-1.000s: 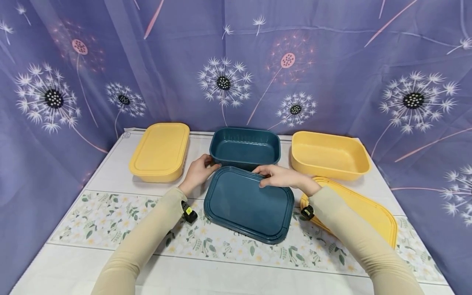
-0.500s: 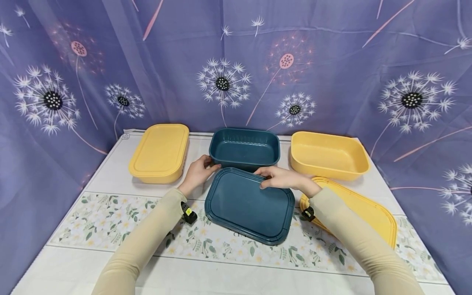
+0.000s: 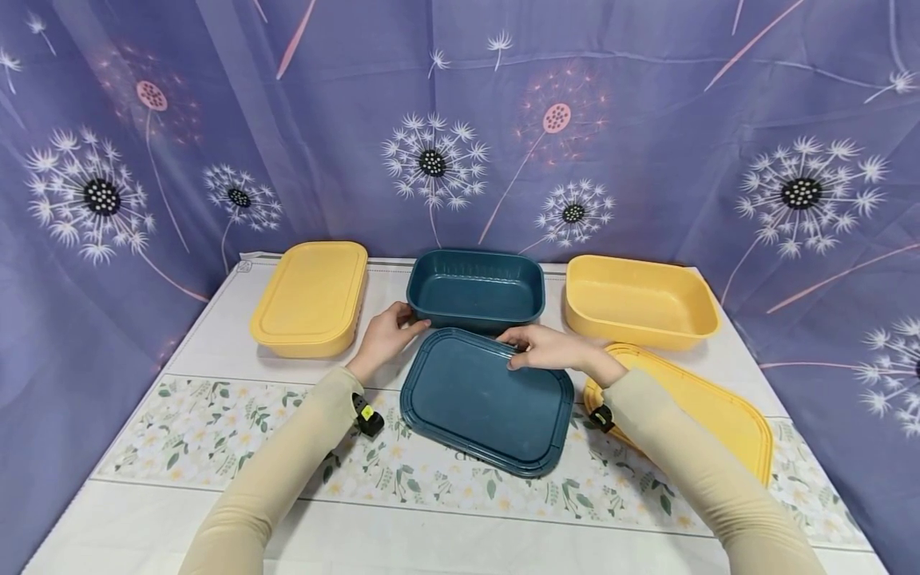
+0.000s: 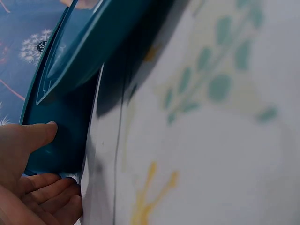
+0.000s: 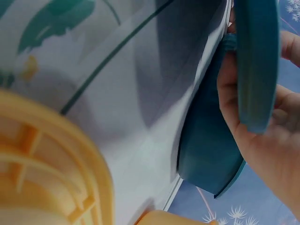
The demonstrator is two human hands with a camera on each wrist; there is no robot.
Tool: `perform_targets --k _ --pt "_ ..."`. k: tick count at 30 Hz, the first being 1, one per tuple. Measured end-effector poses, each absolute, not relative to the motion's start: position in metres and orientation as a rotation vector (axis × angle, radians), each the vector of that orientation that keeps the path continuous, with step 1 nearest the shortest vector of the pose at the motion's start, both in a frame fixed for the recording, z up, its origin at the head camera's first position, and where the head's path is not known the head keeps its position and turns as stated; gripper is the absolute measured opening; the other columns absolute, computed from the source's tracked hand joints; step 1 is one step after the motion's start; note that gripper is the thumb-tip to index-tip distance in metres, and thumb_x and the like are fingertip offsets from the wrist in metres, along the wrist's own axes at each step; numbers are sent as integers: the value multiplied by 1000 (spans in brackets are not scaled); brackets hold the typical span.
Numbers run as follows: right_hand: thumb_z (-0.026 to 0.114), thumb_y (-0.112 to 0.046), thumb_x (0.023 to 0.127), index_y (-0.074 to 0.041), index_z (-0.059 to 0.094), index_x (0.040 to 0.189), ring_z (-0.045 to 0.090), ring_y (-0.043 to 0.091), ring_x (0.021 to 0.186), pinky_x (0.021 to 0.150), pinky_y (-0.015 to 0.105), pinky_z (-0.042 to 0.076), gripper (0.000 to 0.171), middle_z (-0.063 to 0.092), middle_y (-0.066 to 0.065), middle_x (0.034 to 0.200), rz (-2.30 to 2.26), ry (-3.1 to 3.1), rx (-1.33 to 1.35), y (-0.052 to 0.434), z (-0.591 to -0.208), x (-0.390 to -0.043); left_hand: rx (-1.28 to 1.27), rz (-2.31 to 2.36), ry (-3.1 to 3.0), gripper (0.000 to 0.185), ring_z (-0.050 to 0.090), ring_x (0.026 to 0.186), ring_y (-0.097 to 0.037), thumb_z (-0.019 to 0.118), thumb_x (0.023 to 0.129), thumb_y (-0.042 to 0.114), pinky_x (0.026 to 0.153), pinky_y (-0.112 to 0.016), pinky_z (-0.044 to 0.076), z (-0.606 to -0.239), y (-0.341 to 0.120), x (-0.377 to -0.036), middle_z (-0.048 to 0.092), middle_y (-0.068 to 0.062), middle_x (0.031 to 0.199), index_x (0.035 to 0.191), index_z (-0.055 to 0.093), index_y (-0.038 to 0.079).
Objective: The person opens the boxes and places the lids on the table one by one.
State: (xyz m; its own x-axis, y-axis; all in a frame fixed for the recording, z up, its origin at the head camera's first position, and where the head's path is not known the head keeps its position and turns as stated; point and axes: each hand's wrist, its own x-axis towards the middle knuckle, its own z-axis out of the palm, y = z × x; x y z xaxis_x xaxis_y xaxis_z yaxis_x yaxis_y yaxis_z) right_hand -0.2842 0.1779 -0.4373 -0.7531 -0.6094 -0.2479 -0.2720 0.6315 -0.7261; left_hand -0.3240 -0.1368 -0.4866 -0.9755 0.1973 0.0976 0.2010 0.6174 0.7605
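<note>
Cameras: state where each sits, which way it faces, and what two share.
Head: high, facing forward and down at the table; both sleeves, left hand and right hand on the blue lid.
Left wrist: low, facing along the cloth; fingers at the blue tub.
Right wrist: low; right hand gripping the lid's edge.
All share the lid.

You have a lidded yellow box (image 3: 311, 297) back left, an open yellow tub (image 3: 640, 302) back right, a yellow lid (image 3: 704, 407) near right, a floral table cover (image 3: 216, 415), a dandelion backdrop (image 3: 431, 160).
</note>
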Motion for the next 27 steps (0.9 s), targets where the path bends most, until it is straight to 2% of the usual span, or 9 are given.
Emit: perform_targets --k 10,20,27 --pt "71 -17 90 3 61 133 60 29 114 96 47 51 49 62 16 129 -908 2449 -772 179 -440 -283 -345 -1337 -2822 51 61 120 -33 71 96 35 103 -45 49 -487 -137 -325 63 -21 131 129 57 -2" --pt "72 -21 89 2 60 135 57 34 122 102 50 48 53 59 17 133 -881 2466 -743 179 -443 -282 -338 -1350 -2818 50 61 120 -33 71 96 34 102 -44 49 -487 -137 -324 63 -21 130 128 58 -2" --pt "72 -21 89 3 61 134 57 32 119 101 50 48 52 60 17 132 -879 2474 -761 180 -444 -282 -339 -1346 -2816 49 61 120 -33 71 96 33 103 -44 49 -485 -136 -324 64 -20 130 128 58 -2"
